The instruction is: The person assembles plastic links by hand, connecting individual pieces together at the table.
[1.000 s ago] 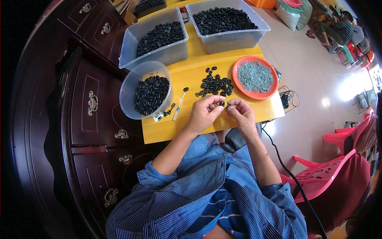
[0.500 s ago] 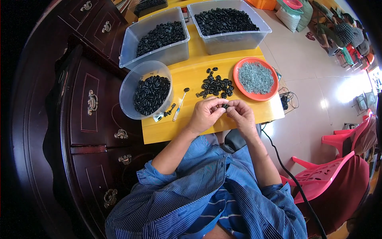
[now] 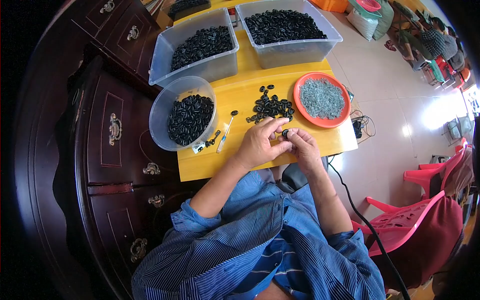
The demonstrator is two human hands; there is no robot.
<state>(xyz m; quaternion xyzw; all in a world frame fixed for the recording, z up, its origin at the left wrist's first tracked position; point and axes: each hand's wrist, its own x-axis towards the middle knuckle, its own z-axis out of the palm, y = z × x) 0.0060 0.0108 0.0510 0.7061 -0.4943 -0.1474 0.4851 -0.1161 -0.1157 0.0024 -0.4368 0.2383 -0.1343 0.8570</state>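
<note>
Over the near edge of the yellow table, my right hand (image 3: pixel 304 148) pinches a small black oval piece (image 3: pixel 285 133) between thumb and fingertips. Beside it, my left hand (image 3: pixel 260 143) has thumb and index finger spread apart around the piece, seemingly without gripping it. Just beyond my fingers lies a loose pile of similar black oval pieces (image 3: pixel 272 106). An orange plate (image 3: pixel 298 106) heaped with small shiny clear or metallic bits (image 3: pixel 322 98) stands right of the pile. To the left lies a thin tool with a pale handle (image 3: pixel 224 137), a black oval piece at its far end.
A round clear tub (image 3: pixel 158 120) of black pieces stands at the table's left. Two clear bins (image 3: pixel 165 75) full of them sit behind. Dark drawers (image 3: pixel 112 130) flank the left. Pink chairs (image 3: pixel 400 225) and a black cable (image 3: pixel 370 225) are at the right. People (image 3: pixel 432 42) sit far off.
My left index finger and thumb have spread away from the black piece, which both hands' fingertips held before. The piece now shows more plainly in my right fingertips.
</note>
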